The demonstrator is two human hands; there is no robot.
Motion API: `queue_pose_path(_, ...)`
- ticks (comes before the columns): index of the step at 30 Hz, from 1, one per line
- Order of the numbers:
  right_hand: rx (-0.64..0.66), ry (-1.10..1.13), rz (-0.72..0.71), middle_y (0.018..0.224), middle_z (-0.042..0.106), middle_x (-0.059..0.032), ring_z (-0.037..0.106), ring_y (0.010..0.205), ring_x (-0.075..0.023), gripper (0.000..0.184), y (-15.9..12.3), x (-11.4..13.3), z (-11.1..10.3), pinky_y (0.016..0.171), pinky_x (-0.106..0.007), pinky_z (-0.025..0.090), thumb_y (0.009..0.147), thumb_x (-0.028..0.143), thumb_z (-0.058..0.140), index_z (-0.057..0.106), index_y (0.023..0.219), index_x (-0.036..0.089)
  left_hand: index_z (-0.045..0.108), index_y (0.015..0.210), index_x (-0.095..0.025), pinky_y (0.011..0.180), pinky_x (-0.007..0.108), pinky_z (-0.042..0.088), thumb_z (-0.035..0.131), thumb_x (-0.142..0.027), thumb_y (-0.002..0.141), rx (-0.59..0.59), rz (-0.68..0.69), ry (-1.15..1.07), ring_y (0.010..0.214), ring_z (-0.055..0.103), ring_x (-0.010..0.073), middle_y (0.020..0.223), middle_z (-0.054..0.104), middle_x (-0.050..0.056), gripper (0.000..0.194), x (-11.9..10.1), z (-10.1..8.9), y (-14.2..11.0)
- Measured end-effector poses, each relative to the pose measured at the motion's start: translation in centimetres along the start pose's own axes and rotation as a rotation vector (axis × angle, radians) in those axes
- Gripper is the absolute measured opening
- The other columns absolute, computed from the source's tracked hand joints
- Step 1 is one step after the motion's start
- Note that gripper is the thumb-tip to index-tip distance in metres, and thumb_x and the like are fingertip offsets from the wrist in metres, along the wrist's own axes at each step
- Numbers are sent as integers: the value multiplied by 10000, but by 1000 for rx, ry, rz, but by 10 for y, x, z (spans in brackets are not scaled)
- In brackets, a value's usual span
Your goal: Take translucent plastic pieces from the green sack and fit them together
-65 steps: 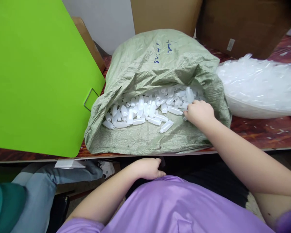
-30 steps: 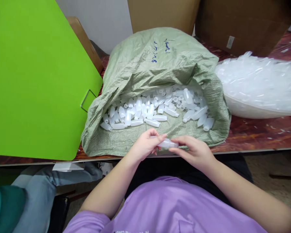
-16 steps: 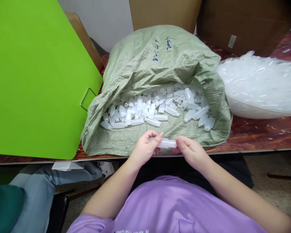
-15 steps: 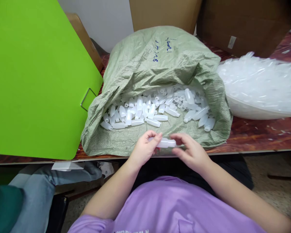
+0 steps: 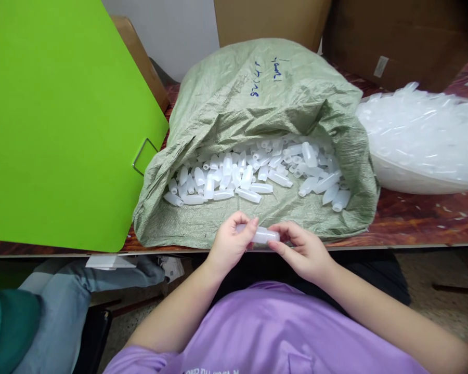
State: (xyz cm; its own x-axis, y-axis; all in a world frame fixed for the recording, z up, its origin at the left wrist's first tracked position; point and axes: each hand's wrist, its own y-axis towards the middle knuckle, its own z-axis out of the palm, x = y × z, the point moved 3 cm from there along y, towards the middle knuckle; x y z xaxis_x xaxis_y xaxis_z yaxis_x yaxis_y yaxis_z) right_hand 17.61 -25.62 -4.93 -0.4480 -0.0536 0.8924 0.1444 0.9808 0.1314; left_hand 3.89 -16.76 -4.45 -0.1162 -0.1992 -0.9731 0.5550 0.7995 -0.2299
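Between my hands lies a translucent white plastic bottle (image 5: 262, 235), roughly level, just in front of the sack's mouth. My left hand (image 5: 234, 239) is closed round its left part, thumb on top. The thumb and fingers of my right hand (image 5: 300, 249) pinch its right end, where a cap-like section shows. Behind them, many similar small white bottles (image 5: 247, 179) lie loose in the open mouth of a pale green woven sack (image 5: 226, 122) with blue handwriting on it.
A bright green panel (image 5: 62, 124) with a metal handle (image 5: 142, 156) stands at the left. To the right, a clear bag (image 5: 425, 140) full of white pieces rests on the red-brown table (image 5: 413, 213). Cardboard boxes (image 5: 401, 47) stand behind. A seated person's leg (image 5: 74, 291) shows at lower left.
My right hand has closed from loosely apart onto the right end of the bottle. My left hand keeps its hold. The whole view has shifted slightly.
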Motion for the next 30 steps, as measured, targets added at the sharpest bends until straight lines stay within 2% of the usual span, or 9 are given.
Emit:
queue_pose_path(3,317,135,137,816,645,-35,590,702,-151,303,9,-1,-5,642,-262,480,824,440,527,610,953,179,433,703,-182,438,178,333,545,-496,785,73,-34,154,435,416,63,497,449,-72,344,-1,-5,-4)
queue_pose_path(5,565,93,110,852,657,-30,601,759,-166,331,23,0,-15,696,-276,474,804,471,540,644,947,190,496,753,-177,492,200,365,513,-520,796,197,-56,328,497,462,83,566,505,-47,346,-2,-4,-10)
queue_pose_path(6,589,36,94,893,663,-31,604,808,-181,347,35,0,-23,727,-287,470,799,482,540,648,972,201,534,806,-179,531,215,386,504,-533,795,264,-59,429,547,495,98,626,547,-29,356,-3,-2,-14)
queue_pose_path(9,170,-390,141,916,655,-67,589,850,-212,379,86,-6,-44,753,-321,448,866,466,417,663,959,193,561,1053,-204,667,280,432,538,-575,750,386,-9,714,753,573,173,887,632,32,480,-9,7,-25)
queue_pose_path(11,68,-753,63,980,628,-111,554,941,-241,334,119,-7,-40,833,-340,407,877,354,420,670,997,168,506,1180,-197,743,317,441,533,-573,755,387,58,837,873,579,213,1016,623,70,568,-15,13,-29)
queue_pose_path(15,101,-965,22,1070,591,-163,479,1047,-299,326,164,-17,-13,877,-365,359,827,291,484,667,1047,137,534,1140,-168,809,327,436,384,-373,898,210,282,1068,921,558,202,1013,604,84,351,-30,14,-10)
queue_pose_path(19,142,-969,65,1064,600,-163,486,1029,-293,336,182,-26,-2,861,-366,358,809,321,485,684,1017,149,563,1064,-156,792,338,438,366,-142,876,85,481,1429,933,539,218,1075,562,97,273,-34,10,35)
queue_pose_path(24,199,-937,107,946,655,-140,541,973,-266,294,191,-29,-2,872,-354,365,766,367,529,712,860,157,560,1007,-112,707,355,451,345,-103,867,94,407,1686,891,567,252,979,559,137,256,-25,17,76)
queue_pose_path(30,100,-822,128,894,669,-111,603,823,-216,306,165,-19,-22,728,-299,439,774,356,516,622,964,141,553,987,-127,716,371,449,425,-101,808,99,399,1597,892,566,264,970,551,131,221,-25,11,67)
